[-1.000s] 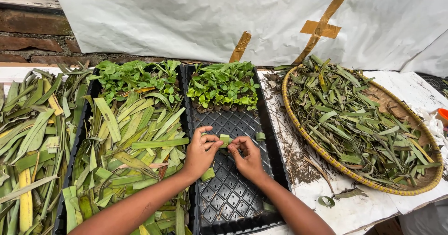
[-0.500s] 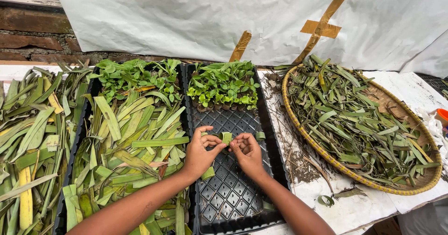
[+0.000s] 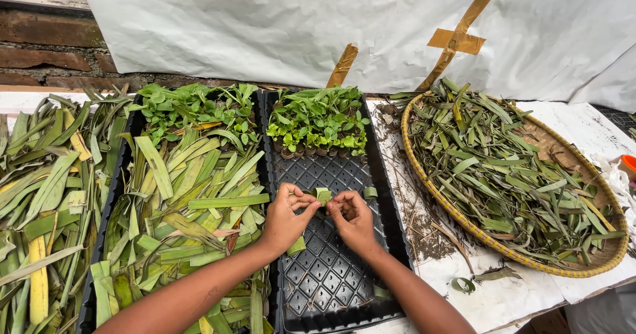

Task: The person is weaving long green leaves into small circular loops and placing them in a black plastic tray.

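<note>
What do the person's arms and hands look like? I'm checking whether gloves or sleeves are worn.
Both arms are bare as far as the frame shows: no sleeves visible. The left hand and right hand wear no gloves. No rings, watch or bracelets are visible.

A taped white sheet (image 3: 371,22) hangs before a brick wall (image 3: 40,49).

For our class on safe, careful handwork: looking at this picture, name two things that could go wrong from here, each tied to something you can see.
1. Both hands, left hand and right hand, pinch a small folded leaf strip; it might spring open or slip into the black tray.
2. The loose leaf ring nearby could be knocked by a wrist.
</note>
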